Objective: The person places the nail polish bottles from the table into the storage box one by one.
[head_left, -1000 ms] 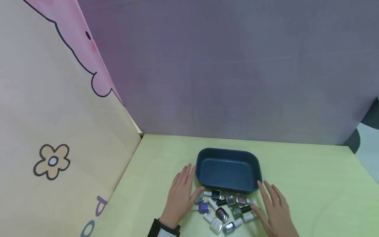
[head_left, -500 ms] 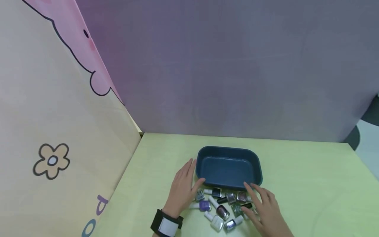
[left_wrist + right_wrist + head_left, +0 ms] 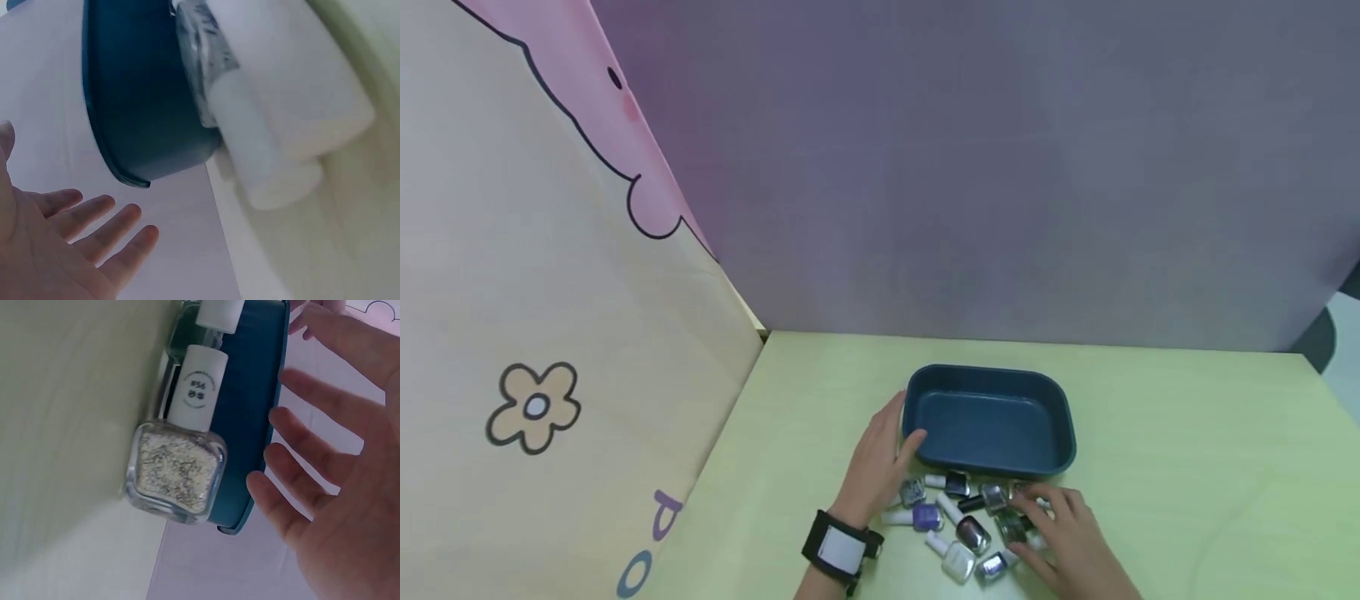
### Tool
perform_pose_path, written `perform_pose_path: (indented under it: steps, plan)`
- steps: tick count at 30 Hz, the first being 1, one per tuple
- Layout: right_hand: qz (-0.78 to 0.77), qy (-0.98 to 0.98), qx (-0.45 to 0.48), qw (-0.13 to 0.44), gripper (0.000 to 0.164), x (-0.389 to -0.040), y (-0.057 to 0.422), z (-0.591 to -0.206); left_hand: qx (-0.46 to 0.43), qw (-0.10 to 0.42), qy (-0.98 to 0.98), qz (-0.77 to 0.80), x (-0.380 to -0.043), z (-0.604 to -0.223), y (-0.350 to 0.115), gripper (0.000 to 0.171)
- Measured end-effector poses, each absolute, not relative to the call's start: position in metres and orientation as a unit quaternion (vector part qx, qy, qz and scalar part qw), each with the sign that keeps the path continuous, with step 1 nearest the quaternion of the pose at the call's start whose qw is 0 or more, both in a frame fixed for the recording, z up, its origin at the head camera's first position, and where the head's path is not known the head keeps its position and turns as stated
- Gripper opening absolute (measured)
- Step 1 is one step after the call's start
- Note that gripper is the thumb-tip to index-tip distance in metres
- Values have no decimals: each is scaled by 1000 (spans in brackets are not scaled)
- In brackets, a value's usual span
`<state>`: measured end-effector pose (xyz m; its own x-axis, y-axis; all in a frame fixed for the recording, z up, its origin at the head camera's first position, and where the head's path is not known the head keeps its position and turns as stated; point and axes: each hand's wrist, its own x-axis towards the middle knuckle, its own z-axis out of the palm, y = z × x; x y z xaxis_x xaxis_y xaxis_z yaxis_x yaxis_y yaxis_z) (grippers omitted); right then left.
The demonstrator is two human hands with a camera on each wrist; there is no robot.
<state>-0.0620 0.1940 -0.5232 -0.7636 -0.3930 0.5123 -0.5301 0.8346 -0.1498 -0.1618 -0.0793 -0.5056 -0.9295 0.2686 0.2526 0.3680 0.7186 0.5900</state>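
A dark blue rectangular tray sits behind a cluster of nail polish bottles. My left hand is at the tray's left side, fingers extended and thumb near the front corner. In the left wrist view that hand shows spread fingers with nothing in them. My right hand hovers over the right part of the cluster, partly hiding a green bottle. Its fingers are spread in the right wrist view, beside a glitter nail polish bottle with a white cap. A purple bottle lies at the cluster's left.
A pale green tabletop carries everything. Behind it rises a grey-purple backdrop, and a printed cloth panel closes off the left side. A white bottle and a silver bottle lie nearest the front.
My right hand has moved left from beside the tray's right corner to over the bottles, its fingers bending more. My left hand has shifted slightly forward along the tray's left side.
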Motion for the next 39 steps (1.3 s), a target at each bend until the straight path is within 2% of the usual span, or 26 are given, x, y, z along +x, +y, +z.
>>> perform_pose_path:
  steps: [7,10,16,20,22,29,39]
  plan:
    - [113,-956,243,119,32,-55,195,-524,-166,61,-922,-343,-165,-507,-78,65]
    - [117,-958,246,90,27,-53,192,-524,-160,45,-920,-354,-165,-509,-79,68]
    - [129,-948,264,121,27,-53,191,-528,-148,15,-914,-377,-166,-518,-82,68]
    - [146,-951,256,88,25,-52,189,-526,-148,-2,-911,-385,-165,-521,-83,66]
    - [153,-949,261,91,25,-52,188,-526,-149,-7,-907,-395,-164,-521,-83,66]
    - [157,-922,321,146,26,-53,182,-528,-124,-19,-894,-430,-160,-519,-80,69]
    - [157,-913,342,160,29,-52,178,-519,-94,-29,-897,-430,-160,-518,-75,74]
